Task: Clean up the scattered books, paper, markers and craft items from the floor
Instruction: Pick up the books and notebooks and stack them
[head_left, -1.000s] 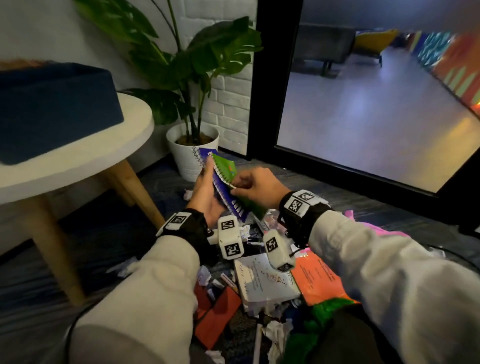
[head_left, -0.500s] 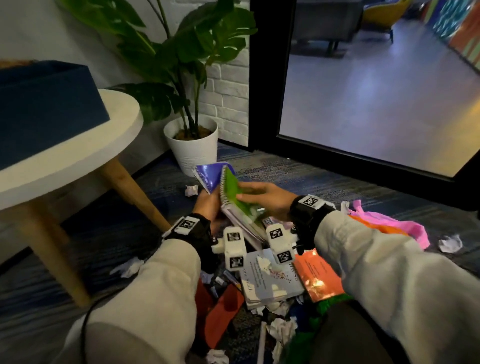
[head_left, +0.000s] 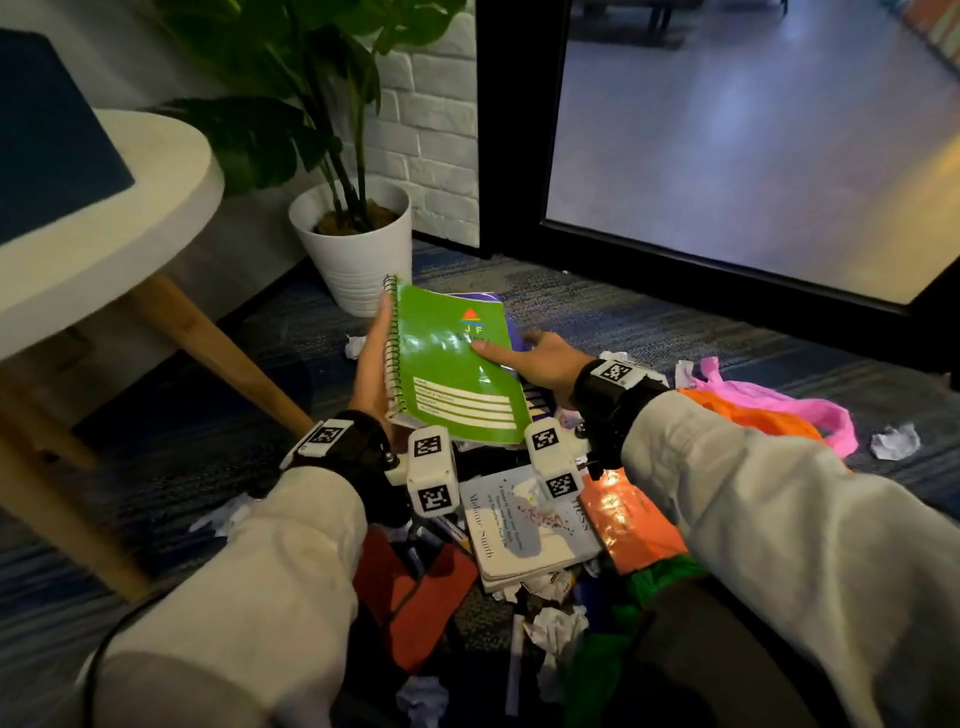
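A green spiral notebook (head_left: 452, 364) lies face up above the floor, on top of a blue-purple notebook (head_left: 506, 312) whose edge shows behind it. My left hand (head_left: 373, 358) holds both along the spiral side, fingers hidden underneath. My right hand (head_left: 545, 358) grips the right edge, thumb pressed on the green cover. Below the hands lie a white book (head_left: 524, 525), an orange book (head_left: 631, 525), red paper (head_left: 415, 597), green paper (head_left: 649, 582), crumpled white paper balls (head_left: 556, 629) and pink and orange sheets (head_left: 769, 405).
A round white table (head_left: 130, 228) with wooden legs stands at left, a dark blue box (head_left: 47, 140) on it. A potted plant (head_left: 353, 244) sits by the brick wall. A black-framed glass door (head_left: 519, 156) closes off the right. More paper scraps (head_left: 893, 441) dot the carpet.
The notebooks went from tilted on edge to lying flat with the green cover up. My right hand slid to the right edge. The view dropped lower toward the floor.
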